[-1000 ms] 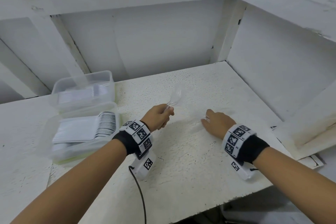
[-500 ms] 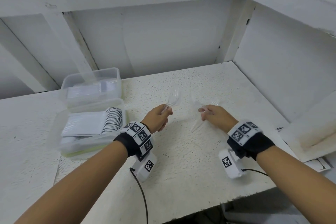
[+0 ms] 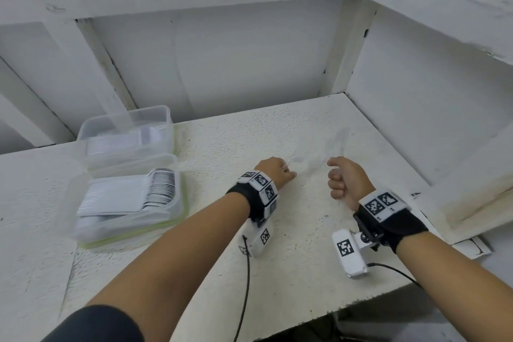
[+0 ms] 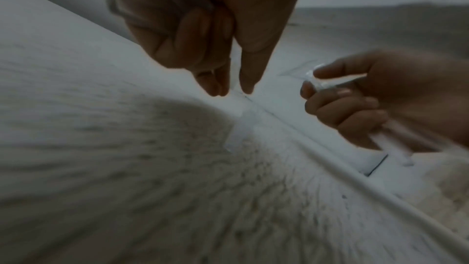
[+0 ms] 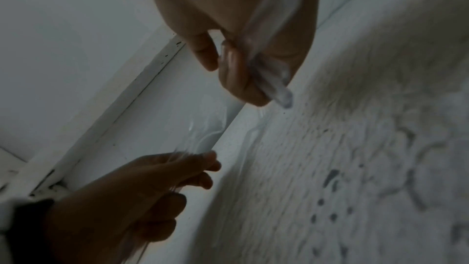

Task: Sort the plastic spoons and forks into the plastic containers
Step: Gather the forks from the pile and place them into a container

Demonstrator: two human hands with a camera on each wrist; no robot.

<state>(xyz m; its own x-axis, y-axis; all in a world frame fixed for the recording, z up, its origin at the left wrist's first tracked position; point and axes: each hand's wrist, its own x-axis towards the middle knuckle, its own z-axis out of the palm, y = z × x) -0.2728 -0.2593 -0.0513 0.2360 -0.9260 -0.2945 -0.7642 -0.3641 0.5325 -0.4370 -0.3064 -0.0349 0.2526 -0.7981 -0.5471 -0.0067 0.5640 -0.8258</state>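
Both hands gripping clear plastic cutlery above the surface (image 3: pixel 291 272).
Right hand (image 3: pixel 344 180) fisted round clear cutlery (image 5: pixel 269 63), handle ends poking out below the fist; fork or spoon, can't tell. Left hand (image 3: pixel 273 172) curled on a clear utensil (image 5: pixel 203 138), too blurred to identify. Hands near each other, not touching. Two clear containers, near (image 3: pixel 177 203) and far (image 3: pixel 166 130), sit well left, each holding stacked cutlery.

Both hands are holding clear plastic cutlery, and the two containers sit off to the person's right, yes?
Not quite: the two containers sit to the person's left, as the head view shows. The left hand and right hand do each hold clear plastic cutlery.
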